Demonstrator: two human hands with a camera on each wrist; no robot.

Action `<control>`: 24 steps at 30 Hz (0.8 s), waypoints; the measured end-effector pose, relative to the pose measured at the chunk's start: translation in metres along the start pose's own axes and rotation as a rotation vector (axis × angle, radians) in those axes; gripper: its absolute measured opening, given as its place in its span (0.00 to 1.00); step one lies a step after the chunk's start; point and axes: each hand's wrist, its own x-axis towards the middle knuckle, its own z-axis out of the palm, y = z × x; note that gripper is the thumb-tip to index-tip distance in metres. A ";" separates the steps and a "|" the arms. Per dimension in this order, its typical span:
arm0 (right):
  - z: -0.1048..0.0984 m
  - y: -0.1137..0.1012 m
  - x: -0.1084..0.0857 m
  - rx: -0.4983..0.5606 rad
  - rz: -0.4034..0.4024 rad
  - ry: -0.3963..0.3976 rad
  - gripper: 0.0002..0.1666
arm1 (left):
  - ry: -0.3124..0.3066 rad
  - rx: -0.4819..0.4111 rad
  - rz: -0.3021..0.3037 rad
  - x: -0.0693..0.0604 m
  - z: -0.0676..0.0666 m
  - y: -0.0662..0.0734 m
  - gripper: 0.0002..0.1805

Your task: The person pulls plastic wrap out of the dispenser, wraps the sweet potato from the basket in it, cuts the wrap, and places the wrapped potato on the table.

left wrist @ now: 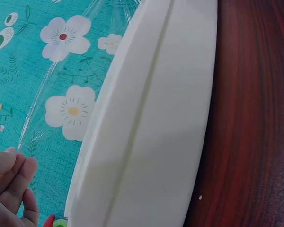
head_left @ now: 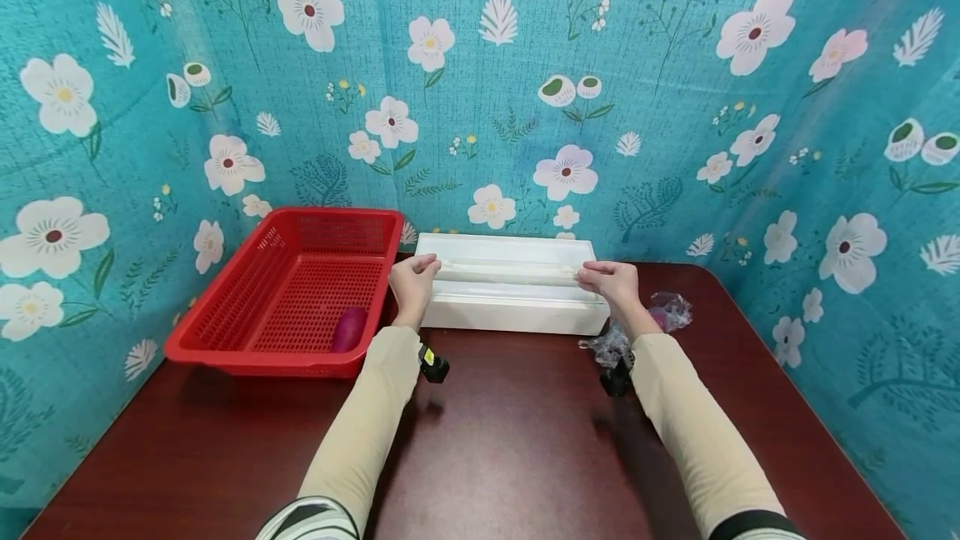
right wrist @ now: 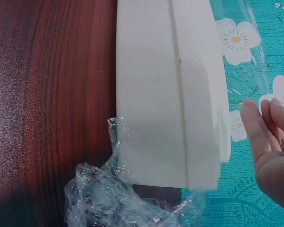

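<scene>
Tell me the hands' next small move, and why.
Probably draw the film a little farther from the box, keeping both hands level. The left hand and right hand appear to pinch it near opposite ends of the box, and it looks stretched between them, so an even pull should keep it from bunching.

left arm (head_left: pixel 363 423) and right arm (head_left: pixel 690 419) stretch forward, converging slightly yet well apart; left hand (head_left: pixel 412 286) and right hand (head_left: pixel 615 284) are about level, turned toward each other, each pinching between thumb (left wrist: pixel 2 162) and bent fingers (left wrist: pixel 20 178)
</scene>
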 end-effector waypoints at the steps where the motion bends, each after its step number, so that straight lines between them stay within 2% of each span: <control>1: 0.000 -0.001 -0.001 0.003 -0.024 -0.001 0.22 | 0.009 -0.004 0.009 0.000 0.000 0.000 0.10; 5: 0.001 -0.007 -0.004 0.016 -0.108 -0.005 0.21 | 0.037 -0.024 0.039 0.003 0.000 0.003 0.10; 9: -0.004 -0.003 0.005 0.066 -0.150 -0.035 0.18 | 0.038 -0.037 0.033 0.007 0.000 0.008 0.09; 11: -0.011 0.013 0.027 0.105 -0.169 -0.038 0.18 | 0.033 -0.045 0.019 0.009 -0.001 0.012 0.09; 13: -0.023 0.034 0.058 0.132 -0.175 -0.067 0.20 | 0.027 -0.060 0.010 0.010 -0.002 0.016 0.09; 14: -0.025 0.033 0.060 0.144 -0.168 -0.084 0.18 | 0.023 -0.072 0.007 0.011 -0.002 0.018 0.09; 16: -0.036 0.055 0.094 0.135 -0.177 -0.085 0.20 | 0.015 -0.090 0.008 0.012 -0.003 0.023 0.09; 18: -0.042 0.059 0.109 0.148 -0.181 -0.121 0.18 | 0.007 -0.103 0.009 0.014 -0.004 0.027 0.09; 20: -0.038 0.041 0.094 0.143 -0.173 -0.124 0.16 | 0.001 -0.104 0.007 0.015 -0.005 0.031 0.09; 21: -0.036 0.038 0.093 0.116 -0.192 -0.114 0.17 | 0.000 -0.100 0.006 0.015 -0.006 0.033 0.09; 24: -0.020 -0.012 0.037 0.088 -0.186 -0.105 0.14 | 0.010 -0.101 0.011 0.016 -0.007 0.040 0.09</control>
